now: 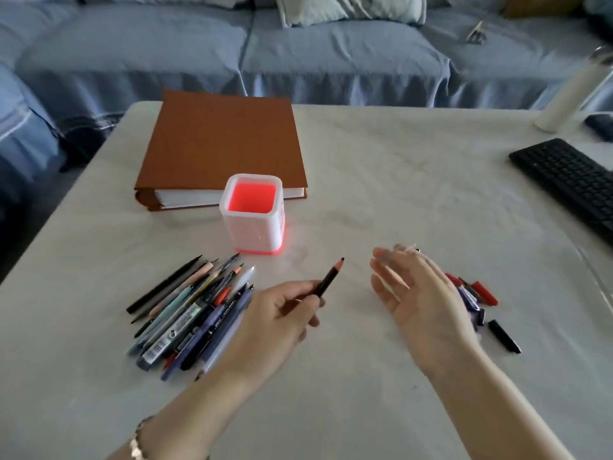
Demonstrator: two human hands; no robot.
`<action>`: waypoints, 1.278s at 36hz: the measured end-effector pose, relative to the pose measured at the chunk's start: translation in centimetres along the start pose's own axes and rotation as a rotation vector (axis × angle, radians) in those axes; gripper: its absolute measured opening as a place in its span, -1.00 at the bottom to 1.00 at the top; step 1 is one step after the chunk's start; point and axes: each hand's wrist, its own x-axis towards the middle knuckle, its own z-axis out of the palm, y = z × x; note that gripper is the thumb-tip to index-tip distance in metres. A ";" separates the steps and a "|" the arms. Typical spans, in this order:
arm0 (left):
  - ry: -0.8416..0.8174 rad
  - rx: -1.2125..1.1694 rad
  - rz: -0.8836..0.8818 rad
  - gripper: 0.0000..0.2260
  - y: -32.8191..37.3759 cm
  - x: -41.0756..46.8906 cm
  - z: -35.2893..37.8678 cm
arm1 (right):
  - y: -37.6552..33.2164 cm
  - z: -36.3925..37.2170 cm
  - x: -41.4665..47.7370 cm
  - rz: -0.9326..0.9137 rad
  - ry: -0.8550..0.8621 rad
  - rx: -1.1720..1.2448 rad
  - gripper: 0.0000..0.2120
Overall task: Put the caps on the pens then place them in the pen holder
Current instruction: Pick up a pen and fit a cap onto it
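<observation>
Wearing a bracelet (137, 443) on the left wrist, at the near edge. Pinching a dark, uncapped pen (328, 278) in the left hand (282, 313), gripping the lower barrel between thumb and curled fingers and pointing the tip up and away over the white table (365, 393). Holding the right hand (421, 293) just right of the pen, spreading its fingers loosely and gripping nothing that can be made out, though blurring at the fingertips.

Partly covering, with the left hand, a fanned heap of uncapped pens (195, 313) lying on the table with tips pointing away. Hiding, behind the right hand, part of a cluster of loose caps (477, 297) in red, blue and black, and showing one black cap (504, 336) lying a little apart on the near side.

Facing, beyond the heap, a white pen holder (252, 214) standing upright and glowing red inside. Showing behind it a brown binder (222, 147) lying flat, a black keyboard (570, 184) at the far right, a white cylinder (570, 94) past that, and a blue sofa (298, 54) running along the far side.
</observation>
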 end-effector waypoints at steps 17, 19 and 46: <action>-0.025 0.045 0.030 -0.77 -0.4 -3.1 -0.7 | 1.7 -0.3 -2.9 -0.113 -0.061 -0.276 -0.93; -0.016 0.050 0.041 -0.77 -0.4 -3.3 -0.7 | 1.8 -0.2 -3.0 -0.117 -0.072 -0.288 -0.93; -0.181 -0.292 -0.363 -0.95 -1.3 -3.3 -0.3 | 5.3 -1.8 -4.2 -0.109 -0.147 -0.335 -0.88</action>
